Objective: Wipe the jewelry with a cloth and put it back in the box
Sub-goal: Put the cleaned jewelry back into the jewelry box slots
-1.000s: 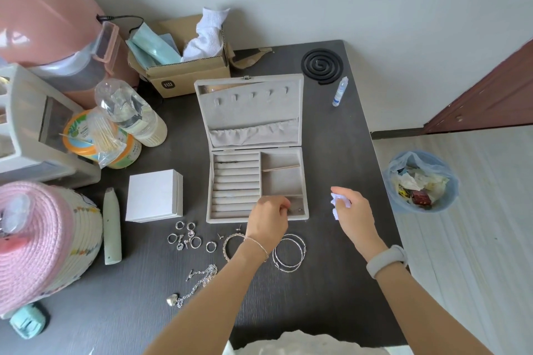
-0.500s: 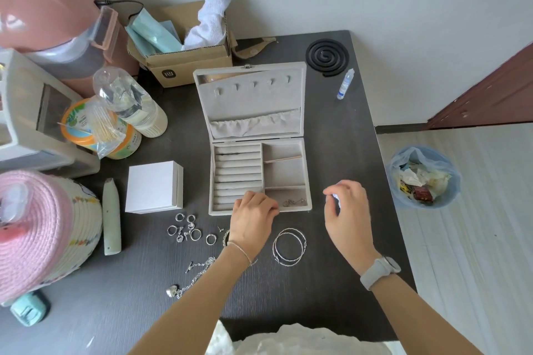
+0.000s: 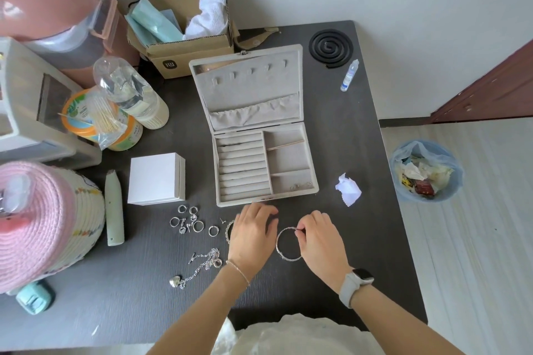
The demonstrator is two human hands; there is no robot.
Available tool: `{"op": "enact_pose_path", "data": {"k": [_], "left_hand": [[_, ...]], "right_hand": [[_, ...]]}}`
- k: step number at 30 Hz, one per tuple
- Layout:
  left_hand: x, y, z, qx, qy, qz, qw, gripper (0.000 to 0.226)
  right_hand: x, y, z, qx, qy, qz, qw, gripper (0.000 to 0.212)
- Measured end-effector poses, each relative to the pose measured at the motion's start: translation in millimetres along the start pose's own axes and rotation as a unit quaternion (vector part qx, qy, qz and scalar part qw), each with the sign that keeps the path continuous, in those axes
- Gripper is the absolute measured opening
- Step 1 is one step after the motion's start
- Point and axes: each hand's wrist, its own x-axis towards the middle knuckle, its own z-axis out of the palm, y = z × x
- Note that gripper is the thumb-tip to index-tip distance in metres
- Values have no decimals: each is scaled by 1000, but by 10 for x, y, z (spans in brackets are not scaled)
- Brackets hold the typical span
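A grey jewelry box (image 3: 314, 181) stands open on the dark table, with a small silver piece (image 3: 300, 186) in its front right compartment. My right hand (image 3: 321, 239) pinches the top of the silver bangles (image 3: 281, 251) lying in front of the box. My left hand (image 3: 252, 232) rests just left of them, fingers relaxed, over a beaded bracelet (image 3: 229, 229). The crumpled white cloth (image 3: 348, 189) lies on the table right of the box. Several rings (image 3: 190, 220) and a heart-pendant chain (image 3: 199, 268) lie to the left.
A white square box (image 3: 155, 179) and a pale green tube (image 3: 114, 210) sit left of the rings. A pink woven basket (image 3: 43, 219), bottles and a cardboard box (image 3: 184, 46) crowd the left and back. A mosquito coil (image 3: 331, 47), small dropper bottle (image 3: 349, 75), floor bin (image 3: 427, 170) are right.
My left hand drew back from the box to the table front. My right hand let go of the white cloth, which now lies on the table, and took hold of the bangles.
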Motion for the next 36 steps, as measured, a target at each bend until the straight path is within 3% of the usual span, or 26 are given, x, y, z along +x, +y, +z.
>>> {"op": "enact_pose_path", "data": {"k": [4, 9, 14, 21, 25, 31, 36], "left_hand": [[-224, -47, 81, -49, -68, -49, 995, 23], [-177, 108, -15, -158, -95, -78, 980, 21], [-5, 266, -302, -457, -139, -217, 851, 23], [240, 272, -432, -559, -15, -297, 774, 19], [418, 198, -493, -547, 31, -301, 781, 12], [723, 159, -437, -453, -32, -283, 845, 21], [953, 136, -336, -421, -40, -313, 851, 16]], "right_hand": [[-6, 49, -38, 50, -13, 5, 999, 11], [9, 33, -232, 162, 13, -8, 987, 8], [206, -31, -423, 262, 59, -7, 963, 2], [569, -181, -522, 342, 119, 2, 932, 11], [847, -190, -623, 375, 106, 56, 919, 13], [1128, -236, -677, 299, 58, 65, 950, 10], [1230, -167, -695, 274, 29, 96, 957, 11]]}}
